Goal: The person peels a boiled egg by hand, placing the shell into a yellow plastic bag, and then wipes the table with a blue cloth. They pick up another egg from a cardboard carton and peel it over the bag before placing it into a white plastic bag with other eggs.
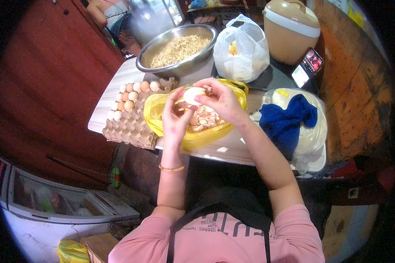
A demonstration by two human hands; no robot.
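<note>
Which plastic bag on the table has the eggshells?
The yellow bag, open beneath the left hand and right hand; shells show inside. The white handled bag stands farther back; the third bag lies under the blue cloth.

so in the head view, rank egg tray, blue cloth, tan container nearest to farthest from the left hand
1. Egg tray, just left of the left hand.
2. Blue cloth, across to the right.
3. Tan container, back right.
</note>
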